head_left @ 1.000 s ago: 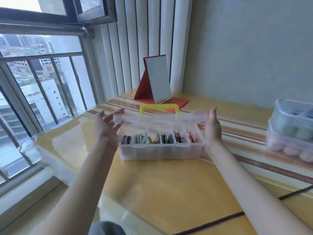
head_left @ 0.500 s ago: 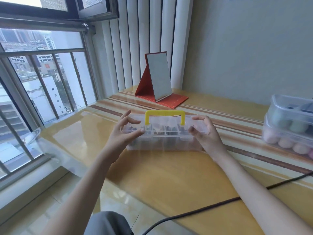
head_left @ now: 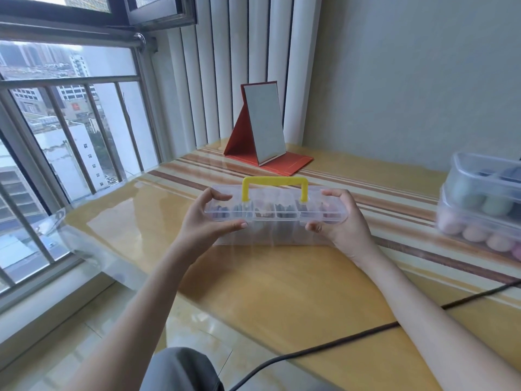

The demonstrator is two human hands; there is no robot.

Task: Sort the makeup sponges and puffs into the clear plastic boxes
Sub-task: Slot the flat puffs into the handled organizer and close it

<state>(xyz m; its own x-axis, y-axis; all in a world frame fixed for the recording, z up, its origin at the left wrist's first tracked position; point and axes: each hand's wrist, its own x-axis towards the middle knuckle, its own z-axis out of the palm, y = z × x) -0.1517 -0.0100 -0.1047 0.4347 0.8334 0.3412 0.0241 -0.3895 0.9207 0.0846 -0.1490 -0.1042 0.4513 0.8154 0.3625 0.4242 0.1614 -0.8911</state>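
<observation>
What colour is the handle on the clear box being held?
Yellow. The handle on the clear box shows plainly in the head view.

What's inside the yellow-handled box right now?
Through the shut clear lid of the yellow-handled box, dark and coloured flat puffs stand in divided compartments. Left hand and right hand cover both ends; count unreadable.

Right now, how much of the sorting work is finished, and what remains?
Looks nearly done: sponges fill the stacked boxes at right, and puffs stand in the compartments of the handled box. In hand: left hand and right hand grip the ends of its lid, apparently pressing it closed. Left: no loose pieces visible on the table.
</observation>
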